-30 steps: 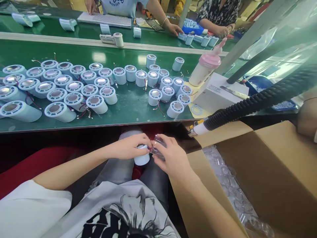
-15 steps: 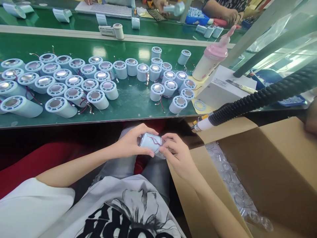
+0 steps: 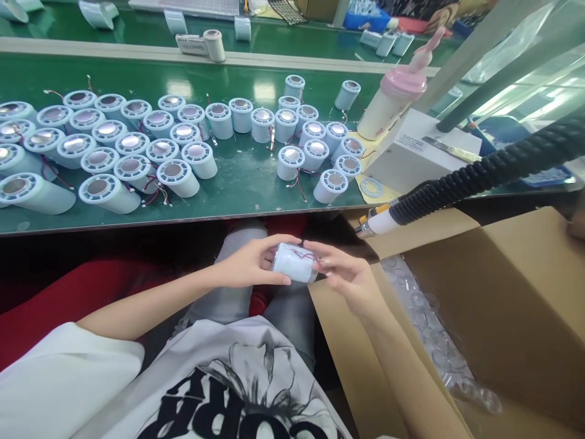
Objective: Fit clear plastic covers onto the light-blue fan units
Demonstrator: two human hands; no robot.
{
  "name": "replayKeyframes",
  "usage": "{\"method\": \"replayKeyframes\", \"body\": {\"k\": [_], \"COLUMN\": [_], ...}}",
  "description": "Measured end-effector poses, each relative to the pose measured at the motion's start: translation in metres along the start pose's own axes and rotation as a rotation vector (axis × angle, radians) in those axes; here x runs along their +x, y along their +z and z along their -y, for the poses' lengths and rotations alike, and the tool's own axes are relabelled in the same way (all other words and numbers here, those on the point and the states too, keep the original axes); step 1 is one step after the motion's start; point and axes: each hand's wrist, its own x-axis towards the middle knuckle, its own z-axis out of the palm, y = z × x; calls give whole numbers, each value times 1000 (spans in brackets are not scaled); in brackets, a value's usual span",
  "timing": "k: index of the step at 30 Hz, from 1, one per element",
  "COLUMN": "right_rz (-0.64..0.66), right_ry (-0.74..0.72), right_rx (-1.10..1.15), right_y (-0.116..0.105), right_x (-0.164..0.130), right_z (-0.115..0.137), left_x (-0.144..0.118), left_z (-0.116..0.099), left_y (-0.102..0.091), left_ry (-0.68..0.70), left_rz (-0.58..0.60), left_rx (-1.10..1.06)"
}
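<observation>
A green bench (image 3: 237,189) carries many pale cylinders (image 3: 183,143). The near-right cardboard box (image 3: 503,292) contains clear parts (image 3: 425,323). Left hand (image 3: 249,262) and right hand (image 3: 347,274) grip one cylinder (image 3: 292,263).

Pale cylinders (image 3: 173,177) crowd the green bench (image 3: 237,189) beside a pink-capped bottle (image 3: 388,103).

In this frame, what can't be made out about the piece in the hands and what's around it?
- White cylinder, head view: both end faces are covered by the left hand and right hand.
- Clear parts in the cardboard box: transparent and overlapping, shapes unreadable.
- Black hose: its far end is cut off by the right edge.
</observation>
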Motion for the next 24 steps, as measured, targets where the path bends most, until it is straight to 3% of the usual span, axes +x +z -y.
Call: {"method": "replayKeyframes", "body": {"k": [4,6,11,18,22,24], "right_rz": [63,67,107,117,91,12], "right_ry": [-251,-295,-152,-2,44,26], "right_rx": [-420,-468,-284,-46,43,85], "right_y": [-1,-2,-4,0,1,3], "right_x": [-10,-14,-19,-18,-16,-16], "right_z": [0,-1,-1,11,4,-11], "left_x": [-6,-9,-11,-17,-10,4], "left_z": [-5,-8,-15,-23,-20,-13], "left_y": [4,3,1,1,-1,-1], "left_ry": [-119,-118,23,87,61,41], "left_rz": [10,41,55,65,49,33], "left_rx": [-156,-142,37,112,18,-99]}}
